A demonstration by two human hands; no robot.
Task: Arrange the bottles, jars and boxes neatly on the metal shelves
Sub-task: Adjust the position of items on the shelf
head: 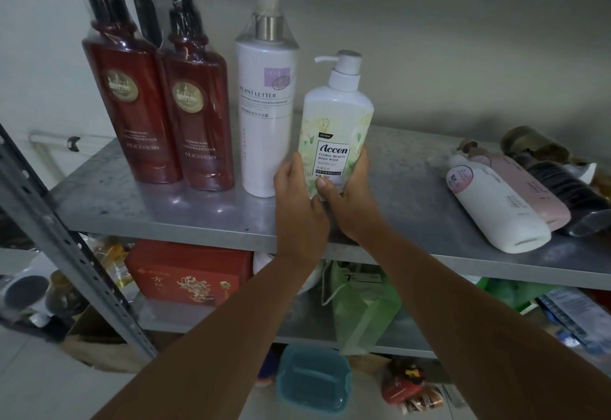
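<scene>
Holding: body wash bottle (334, 135), upright, just right of the white bottle (266, 112), near the shelf (165, 208) front edge; base hidden.
Left hand (299, 201): fingers curled round its lower left side.
Right hand (352, 201): thumb across the label, fingers wrapped round the right side.
Red bottles (132, 105): two, upright, left end.
Lying bottles (496, 208): three, right end.

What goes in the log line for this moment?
left hand + right hand: grip pale floral pump bottle | bottle: upright, right of tall white cylinder bottle | lying right: rounded white bottle, pink bottle, dark bottle
</scene>
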